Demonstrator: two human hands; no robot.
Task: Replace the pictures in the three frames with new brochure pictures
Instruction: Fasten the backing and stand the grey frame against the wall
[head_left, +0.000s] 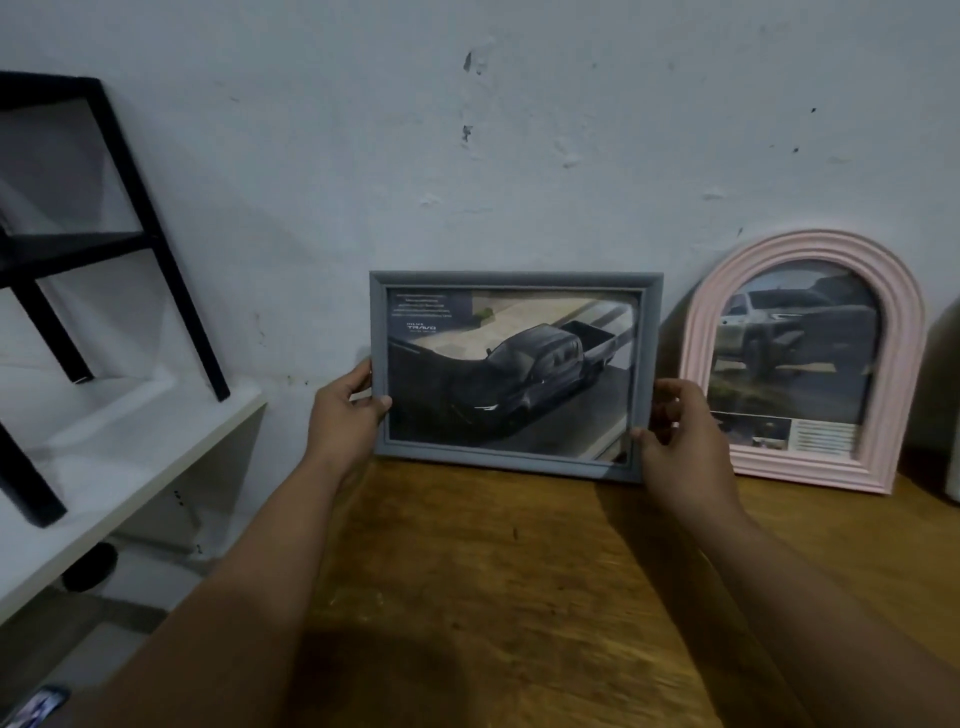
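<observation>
The grey frame stands at the back of the wooden desk, its long axis running left to right, parallel to the wall just behind it. Whether its lower edge already rests on the desk or hangs just above it cannot be told. It holds a brochure picture of a dark pickup truck with a block of text in the upper left corner. The frame lies straight ahead of the person, between the two hands. The left hand pinches the left short side, thumb on the front and fingers curled behind; the right hand grips the right short side near the lower corner in the same way. Both sit about equally close, so neither has the shorter reach. Judging from this, the step in hand is setting the frame upright against the wall, which calls for an even tilt back from both sides. Just beside it on the right leans a pink arched frame, also showing a truck picture. To the left stands a white shelf carrying a black rack.
</observation>
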